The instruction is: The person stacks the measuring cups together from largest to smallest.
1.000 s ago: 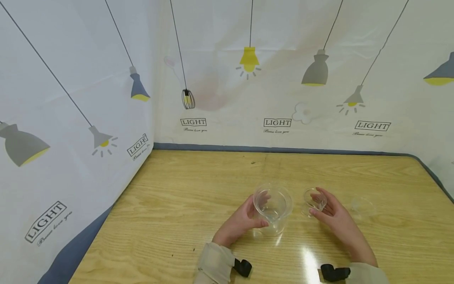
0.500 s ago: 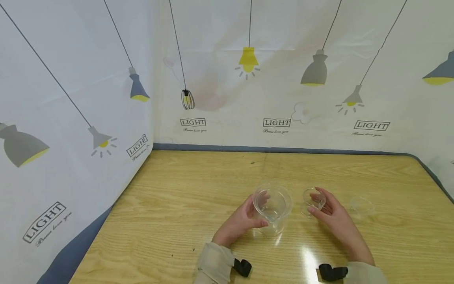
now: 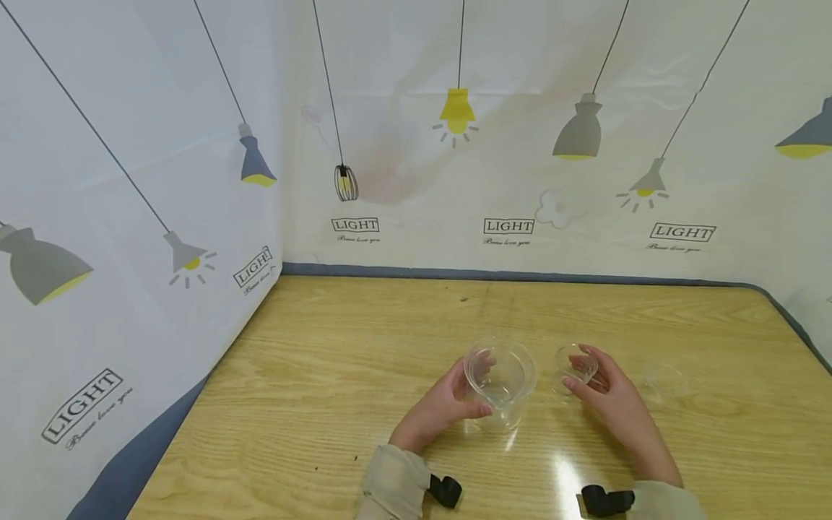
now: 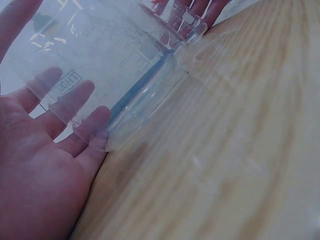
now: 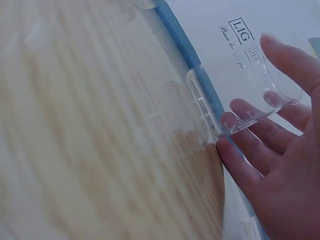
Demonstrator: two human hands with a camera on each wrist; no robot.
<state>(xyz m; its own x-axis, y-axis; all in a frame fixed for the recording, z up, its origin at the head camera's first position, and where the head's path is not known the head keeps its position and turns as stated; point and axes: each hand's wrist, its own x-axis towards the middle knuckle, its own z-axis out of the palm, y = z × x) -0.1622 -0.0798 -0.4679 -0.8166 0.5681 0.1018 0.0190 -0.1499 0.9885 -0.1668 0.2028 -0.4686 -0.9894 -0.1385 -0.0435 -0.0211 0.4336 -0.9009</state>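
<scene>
A large clear beaker with a spout and printed graduations stands upright on the wooden table. My left hand holds it from the left, fingers round the far side and thumb across the front. In the left wrist view, the fingers lie along its wall. To its right, my right hand holds a smaller clear beaker, also upright and graduated. Its thumb is at the near side and its fingers pass behind the glass, as the right wrist view shows.
Right of my right hand lies a faint, clear, round thing, its outline barely visible. White cloth walls printed with lamps border the table at the back and left. Black wrist mounts sit at both sleeves.
Both hands keep their hold on the two beakers in the same places. The right forearm has shifted very slightly left.
</scene>
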